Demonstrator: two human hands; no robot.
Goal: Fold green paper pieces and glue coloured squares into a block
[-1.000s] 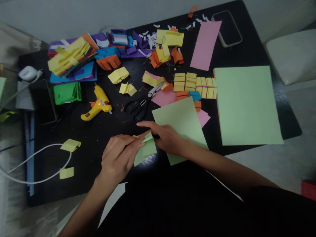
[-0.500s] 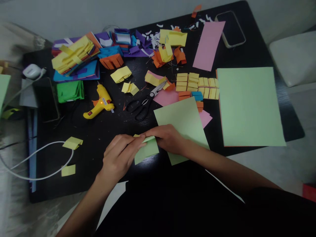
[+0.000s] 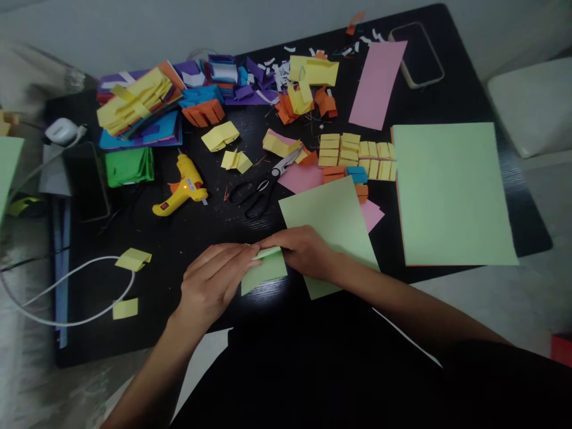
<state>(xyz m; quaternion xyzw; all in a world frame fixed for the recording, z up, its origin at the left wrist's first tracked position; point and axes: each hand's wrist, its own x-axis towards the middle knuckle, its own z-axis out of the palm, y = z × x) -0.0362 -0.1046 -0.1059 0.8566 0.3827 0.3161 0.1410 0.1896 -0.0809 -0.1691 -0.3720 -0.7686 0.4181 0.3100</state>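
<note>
A small light green paper piece (image 3: 268, 269) lies at the table's front edge, its upper edge folded over. My left hand (image 3: 215, 277) grips its upper left part, fingers pressed together on the fold. From the right, my right hand (image 3: 306, 250) holds the same fold, with fingertips meeting those of the left; some are hidden. Under my right wrist rests a larger light green sheet (image 3: 333, 217). Black-handled scissors (image 3: 268, 179) lie just beyond the hands, and a yellow glue gun (image 3: 182, 187) is to their left.
Green sheets (image 3: 453, 190) are stacked at the right, near a pink strip (image 3: 378, 83) and a phone (image 3: 417, 53). Folded yellow blocks (image 3: 348, 149) sit mid-table. Colored paper bundles (image 3: 138, 101) fill the back left. A white cable (image 3: 67, 325) loops at the left.
My left hand has shifted slightly left along the small green piece. My right hand stays almost where it was, and the view has moved a little.
</note>
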